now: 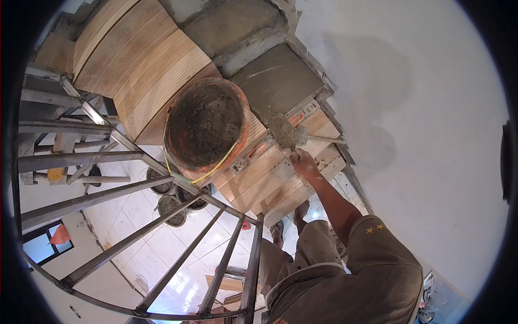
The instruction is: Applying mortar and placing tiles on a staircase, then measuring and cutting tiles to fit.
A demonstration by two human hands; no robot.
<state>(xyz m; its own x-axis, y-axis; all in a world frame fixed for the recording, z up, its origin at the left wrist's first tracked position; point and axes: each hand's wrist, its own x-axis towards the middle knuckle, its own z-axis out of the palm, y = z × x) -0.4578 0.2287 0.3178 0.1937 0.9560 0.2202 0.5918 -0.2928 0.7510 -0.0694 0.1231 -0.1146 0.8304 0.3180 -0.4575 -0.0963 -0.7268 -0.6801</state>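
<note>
Gripping a loaded trowel (290, 141) in the right hand (303, 163), fingers looking curled around the handle, though hard to be sure from up here. Left hand out of frame, so can't tell about those fingers. Trowel out over the spirit level (261, 150), right of the big bucket (246, 109). Probably blade-heavy: stiff metal, soft, slidey mortar (283, 127) on top. Best held by the handle, kept flat. Count: one trowel, one level, one wooden-handled tool (325, 139), one big bucket, three smaller buckets (177, 222) below.

Rough mortar (208, 121), smeared plastic-looking bucket (245, 128), ridged wood-look tiles (162, 70), shiny metal railing (81, 160).
</note>
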